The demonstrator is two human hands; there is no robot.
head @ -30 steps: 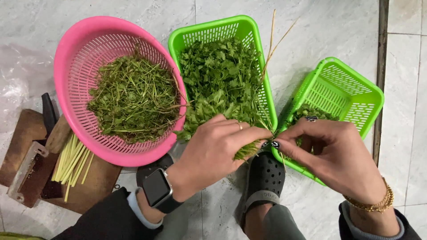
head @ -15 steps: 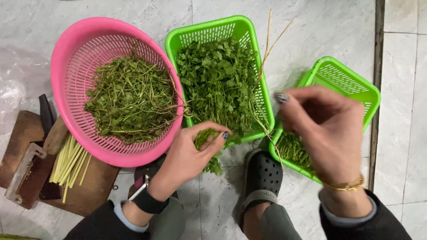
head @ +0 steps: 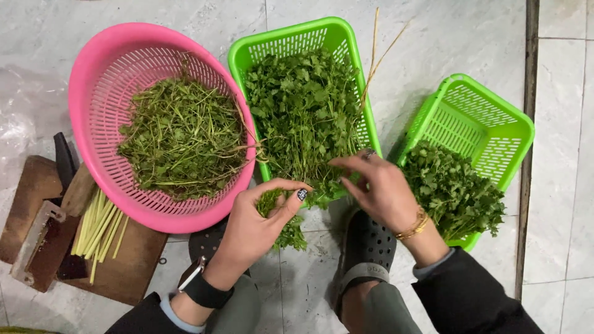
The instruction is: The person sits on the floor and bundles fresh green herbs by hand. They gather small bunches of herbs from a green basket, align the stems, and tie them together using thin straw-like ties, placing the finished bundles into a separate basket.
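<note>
L hand [head: 257,226] at 6 o'clock, fingers curled round a small bunch of leafy herbs [head: 286,218], thumb pinching it against the fingers; leaves hang below the palm, over the floor between the shoes. Held low and near the body, prob. so the other hand can add to it. R hand [head: 377,188] just right of centre, fingers loosely spread, tips in the near edge of the herb pile in the middle green basket [head: 291,38]; can't tell if it pinches a stem.

Pink round basket [head: 99,74] at 10 o'clock holds stemmy trimmings; second green basket [head: 495,117] at 3 o'clock, tilted, holds leafy herbs.

Vs 0.5 s ago: R hand has come from over the right basket to the middle pile. L hand sits slightly higher, same bunch.
</note>
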